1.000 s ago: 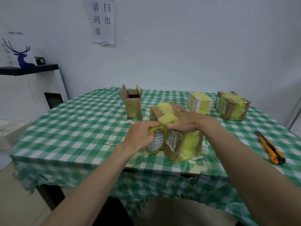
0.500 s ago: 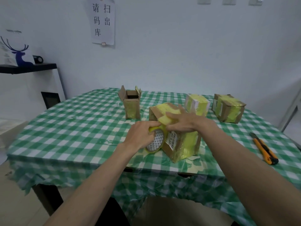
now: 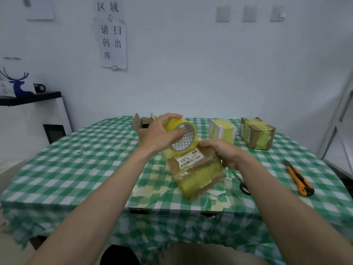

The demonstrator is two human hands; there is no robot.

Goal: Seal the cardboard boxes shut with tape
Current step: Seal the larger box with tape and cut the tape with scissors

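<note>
Resting tilted on the checked table [image 3: 80, 159], the brown cardboard box [image 3: 196, 173] looks light and stiff, best held by its edges. Right hand [image 3: 223, 153] grips its far side. Left hand [image 3: 160, 135] holds the yellow tape roll [image 3: 182, 137] above, its film slick and clingy.

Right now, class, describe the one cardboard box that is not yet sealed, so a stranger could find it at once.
Start at the green checked table and look to its far edge, just behind the left hand gripping the yellow tape roll. There stands the open box. Unlike the other boxes, which are wrapped in yellow tape, its flaps stand up.
</note>
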